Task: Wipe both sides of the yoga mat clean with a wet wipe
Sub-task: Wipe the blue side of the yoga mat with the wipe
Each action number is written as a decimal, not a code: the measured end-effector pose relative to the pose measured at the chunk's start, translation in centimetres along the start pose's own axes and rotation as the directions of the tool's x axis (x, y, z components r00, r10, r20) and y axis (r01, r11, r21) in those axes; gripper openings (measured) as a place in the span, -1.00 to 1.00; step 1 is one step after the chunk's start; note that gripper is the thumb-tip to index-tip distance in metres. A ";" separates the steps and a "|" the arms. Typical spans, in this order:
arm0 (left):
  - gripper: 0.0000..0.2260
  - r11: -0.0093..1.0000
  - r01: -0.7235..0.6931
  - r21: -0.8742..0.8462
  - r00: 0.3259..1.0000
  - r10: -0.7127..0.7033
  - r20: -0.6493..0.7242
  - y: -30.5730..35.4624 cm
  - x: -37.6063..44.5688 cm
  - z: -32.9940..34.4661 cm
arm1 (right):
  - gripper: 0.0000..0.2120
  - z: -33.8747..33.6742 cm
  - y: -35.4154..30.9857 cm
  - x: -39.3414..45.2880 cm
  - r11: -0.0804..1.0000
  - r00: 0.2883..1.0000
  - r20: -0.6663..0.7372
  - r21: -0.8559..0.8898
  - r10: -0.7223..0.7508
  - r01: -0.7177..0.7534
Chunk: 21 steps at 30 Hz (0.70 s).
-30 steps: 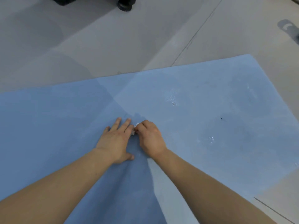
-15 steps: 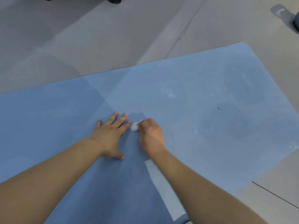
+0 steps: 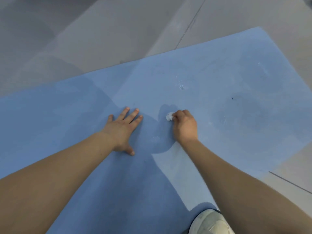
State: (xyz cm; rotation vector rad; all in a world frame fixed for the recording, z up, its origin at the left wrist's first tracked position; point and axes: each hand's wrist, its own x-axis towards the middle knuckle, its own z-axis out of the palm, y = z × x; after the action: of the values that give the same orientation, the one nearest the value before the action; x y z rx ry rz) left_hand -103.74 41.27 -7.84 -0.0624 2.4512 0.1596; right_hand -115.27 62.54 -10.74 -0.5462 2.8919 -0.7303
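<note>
The right hand [image 3: 184, 126] is pinching a small crumpled white wet wipe [image 3: 169, 116] against the flat, pale blue foam yoga mat [image 3: 219, 132], which is lying spread on the grey tiled floor [image 3: 101, 31]. The left hand [image 3: 122, 128] is pressing flat, fingers spread, pinning the mat. Wiping well probably means overlapping strokes toward the dark speck [image 3: 232, 98]. The mat is showing glistening wet patches and faint smears.
</note>
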 end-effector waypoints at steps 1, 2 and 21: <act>0.20 1.000 0.003 -0.006 1.000 -0.003 -0.006 0.1 -0.2 0.1 | -0.87 0.9 -1.3 -1.4 1.000 1.000 0.002 0.020 -0.022 0.022; 0.16 1.000 0.007 -0.015 1.000 -0.007 -0.016 0.2 -0.5 0.4 | -0.88 2.0 -2.7 -3.2 0.995 0.995 0.024 0.031 -0.092 0.091; 0.30 0.999 0.028 0.034 0.998 -0.030 0.052 1.4 -2.6 2.4 | -0.85 1.3 -1.3 -7.3 0.999 0.999 -0.012 0.032 -0.043 0.044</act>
State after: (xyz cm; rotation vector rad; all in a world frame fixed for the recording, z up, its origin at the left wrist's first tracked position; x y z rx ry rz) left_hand -100.33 43.00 -7.89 -0.0777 2.3988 0.1063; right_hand -107.82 63.63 -11.10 -0.6050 2.8822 -0.7867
